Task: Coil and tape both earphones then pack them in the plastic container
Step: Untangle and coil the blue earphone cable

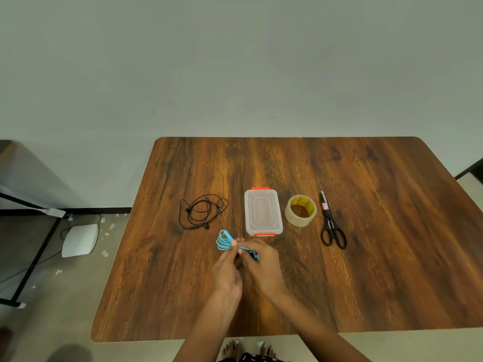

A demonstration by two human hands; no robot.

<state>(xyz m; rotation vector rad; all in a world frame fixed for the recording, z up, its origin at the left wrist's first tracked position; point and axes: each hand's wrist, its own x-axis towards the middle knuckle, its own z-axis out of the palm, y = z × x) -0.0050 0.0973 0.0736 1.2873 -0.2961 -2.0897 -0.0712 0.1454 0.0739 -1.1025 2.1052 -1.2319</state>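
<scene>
Blue earphones [225,242] coiled, held above bench [392,257], just near side of plastic container [263,212]. Coil pinched by left hand [226,273]; grip clamped on loops. Trailing end of coil gripped by right hand [262,267], fingers curled round cable. Black earphones [202,214] laid loose on bench, left of container. Container lidded, orange clasps. Tape roll [300,210] just right of container; scissors [331,224] further right.

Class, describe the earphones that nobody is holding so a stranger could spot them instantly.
Start at the wooden table and find the clear plastic container with orange clips. Left of it lie the black earphones, loose and untaped, unlike the blue earphones gripped by both hands.
</scene>
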